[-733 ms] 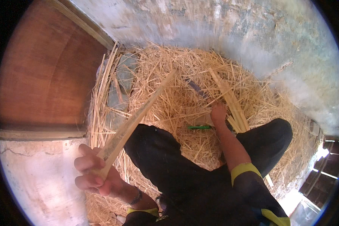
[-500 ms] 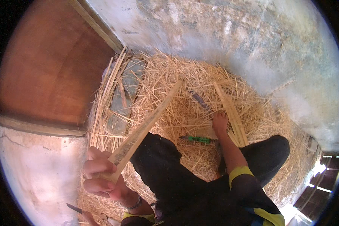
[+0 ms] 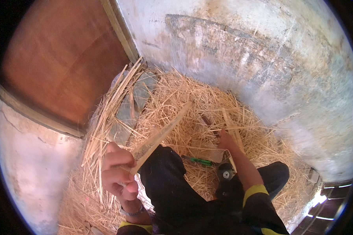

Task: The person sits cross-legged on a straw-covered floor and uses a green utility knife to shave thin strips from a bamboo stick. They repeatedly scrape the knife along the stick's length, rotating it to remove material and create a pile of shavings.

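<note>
My left hand (image 3: 119,170) is closed around the near end of a long flat bamboo strip (image 3: 161,135), which slants up and away to the right over my knee. Farther right, my right hand (image 3: 226,140) reaches down to the straw with its fingers curled at the near end of a dark, handle-like piece (image 3: 208,122); the rest of that piece is partly hidden. Just beyond this hand lies another pale bamboo strip (image 3: 233,127). A cutter with a green handle (image 3: 202,161) rests on the straw, close to a dark block with a round metal fitting (image 3: 225,174).
Loose straw and shavings (image 3: 176,88) cover the floor around my crossed legs. Long thin strips (image 3: 113,103) are piled at the left beside a grey slab (image 3: 123,125). A stained wall (image 3: 231,47) rises beyond, and a brown door panel (image 3: 66,62) stands at the left.
My view has shifted, so the floor sits lower. My left hand still holds the bamboo strip. My right hand's fingers have curled more at the dark piece, and the dark block now shows.
</note>
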`<state>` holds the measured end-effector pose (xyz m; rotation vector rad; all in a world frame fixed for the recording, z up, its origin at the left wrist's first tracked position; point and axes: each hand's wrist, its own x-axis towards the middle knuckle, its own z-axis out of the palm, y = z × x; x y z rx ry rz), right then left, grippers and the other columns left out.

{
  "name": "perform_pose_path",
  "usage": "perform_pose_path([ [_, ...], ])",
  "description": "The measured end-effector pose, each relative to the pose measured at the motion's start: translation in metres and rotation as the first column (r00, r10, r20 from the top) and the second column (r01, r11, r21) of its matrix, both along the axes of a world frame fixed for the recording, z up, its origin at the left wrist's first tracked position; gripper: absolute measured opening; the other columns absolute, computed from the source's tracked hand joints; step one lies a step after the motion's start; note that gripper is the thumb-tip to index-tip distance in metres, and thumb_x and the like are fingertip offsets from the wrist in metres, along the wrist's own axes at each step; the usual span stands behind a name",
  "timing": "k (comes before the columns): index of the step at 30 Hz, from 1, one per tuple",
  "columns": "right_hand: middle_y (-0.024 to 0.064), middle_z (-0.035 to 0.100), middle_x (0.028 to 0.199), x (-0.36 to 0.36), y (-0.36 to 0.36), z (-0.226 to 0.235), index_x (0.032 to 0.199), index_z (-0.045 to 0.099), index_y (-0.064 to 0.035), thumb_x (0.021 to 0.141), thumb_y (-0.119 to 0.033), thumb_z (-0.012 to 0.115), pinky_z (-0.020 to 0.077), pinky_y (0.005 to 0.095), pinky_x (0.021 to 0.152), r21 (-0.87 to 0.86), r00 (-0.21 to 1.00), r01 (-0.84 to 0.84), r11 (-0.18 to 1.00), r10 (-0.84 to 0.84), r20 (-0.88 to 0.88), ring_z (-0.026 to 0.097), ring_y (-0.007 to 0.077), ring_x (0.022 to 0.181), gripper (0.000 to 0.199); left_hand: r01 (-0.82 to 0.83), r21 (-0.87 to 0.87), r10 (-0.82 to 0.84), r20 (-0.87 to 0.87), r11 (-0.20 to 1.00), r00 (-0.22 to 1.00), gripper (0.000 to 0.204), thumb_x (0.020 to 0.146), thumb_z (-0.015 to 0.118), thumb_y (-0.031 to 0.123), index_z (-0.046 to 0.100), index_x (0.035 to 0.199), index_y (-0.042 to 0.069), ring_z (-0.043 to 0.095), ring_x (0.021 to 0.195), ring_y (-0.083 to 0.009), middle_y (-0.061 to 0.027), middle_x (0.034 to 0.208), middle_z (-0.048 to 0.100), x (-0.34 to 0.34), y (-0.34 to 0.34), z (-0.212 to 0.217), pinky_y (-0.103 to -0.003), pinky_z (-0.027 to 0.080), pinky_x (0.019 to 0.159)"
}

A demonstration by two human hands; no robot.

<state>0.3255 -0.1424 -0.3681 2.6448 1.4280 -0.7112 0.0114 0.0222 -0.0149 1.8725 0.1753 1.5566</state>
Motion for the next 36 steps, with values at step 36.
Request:
perform_pose_path([
  [36,0.0171,0.059,0.058,-0.139,0.052,0.264,0.088,0.06,0.0004,0.09,-0.034,0.045,0.0491,0.0424,0.056,0.685,0.972,0.233,0.69,-0.157,-0.173,0.059,0.0337,0.055,0.038,0.113,-0.23,-0.016,0.385,0.967,0.923,0.037,0.092,0.04,0.026,0.029,0.062,0.008,0.032,0.035,-0.0152,-0.0094,0.055,0.035,0.039,0.001,0.017,-0.027,0.027,0.034],
])
